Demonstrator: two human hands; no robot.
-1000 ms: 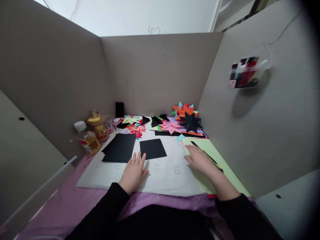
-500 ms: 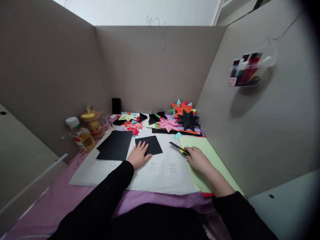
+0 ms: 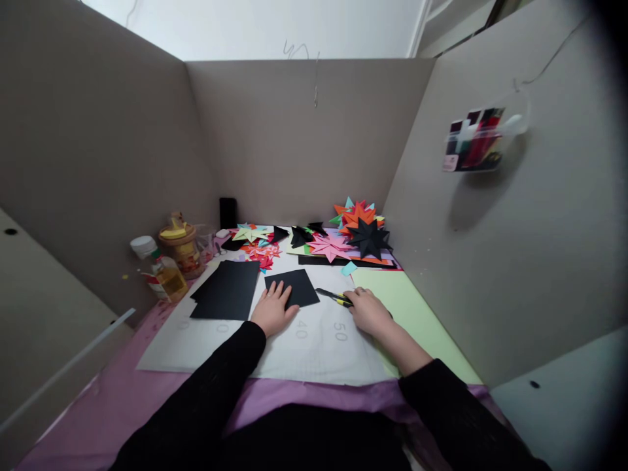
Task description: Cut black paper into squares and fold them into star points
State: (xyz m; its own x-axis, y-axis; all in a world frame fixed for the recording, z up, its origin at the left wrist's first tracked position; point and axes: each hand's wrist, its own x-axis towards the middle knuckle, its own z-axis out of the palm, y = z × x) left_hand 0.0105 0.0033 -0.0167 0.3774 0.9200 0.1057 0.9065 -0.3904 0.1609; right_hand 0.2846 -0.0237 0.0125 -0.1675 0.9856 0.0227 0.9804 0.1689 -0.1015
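Right hand is gripping the cutter knife by its handle, dark end pointing left. Left hand is lying flat, fingers spread and grasping nothing, resting on the small black sheet. That sheet is sitting mid-table on the white numbered cover, right edge just beside the knife tip — can't tell if they're touching. Black stack is lying to its left, pale green paper on the right, paper stars behind.

Risk: too little left-hand pressure could be letting the sheet skid; a slipping blade could be nicking fingers or scoring the cover.

Versus half a second ago: knife is sitting closer to the sheet — left hand is staying on it.
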